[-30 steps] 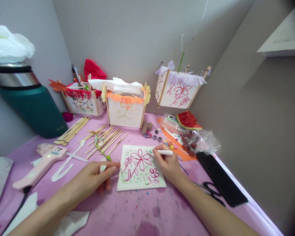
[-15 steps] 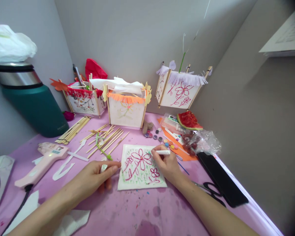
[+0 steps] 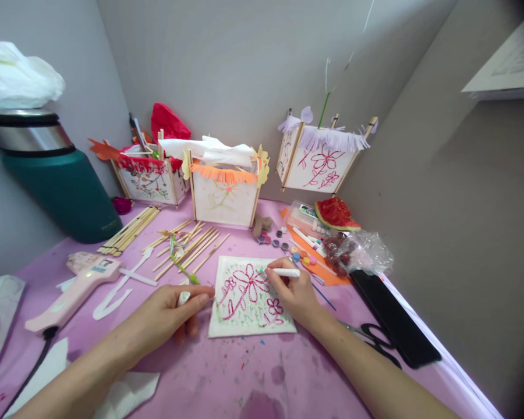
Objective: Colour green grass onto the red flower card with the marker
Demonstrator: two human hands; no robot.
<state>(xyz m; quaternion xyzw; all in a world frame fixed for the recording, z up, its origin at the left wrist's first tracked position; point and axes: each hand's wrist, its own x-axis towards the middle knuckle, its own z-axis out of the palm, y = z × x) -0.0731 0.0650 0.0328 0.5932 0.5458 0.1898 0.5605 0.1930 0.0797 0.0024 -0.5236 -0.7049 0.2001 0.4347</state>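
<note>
A white square panel (image 3: 253, 326) lies flat on the table, drawn with dark pink flowers and many short green strokes. Pinched in my right hand (image 3: 294, 294) is a white felt-tip marker (image 3: 288, 272), its green tip at the panel's upper right part, beside the large flower. My left hand (image 3: 186, 308) rests at the panel's left edge, its fingertips touching that edge. Between its closed fingers sits a small white marker cap (image 3: 184, 298), only its end showing.
Thin wooden sticks (image 3: 205, 247) and a pink glue gun (image 3: 81, 285) lie left. Paper lanterns (image 3: 225, 203) stand behind; another lantern (image 3: 321, 166) hangs at the wall. Paint pots (image 3: 297, 256), scissors (image 3: 375, 337) and a black slab (image 3: 393, 317) are right. A green bottle (image 3: 61, 192) stands far left.
My right hand has shifted the marker slightly left along the upper part of the panel. My left hand and the panel stay in place.
</note>
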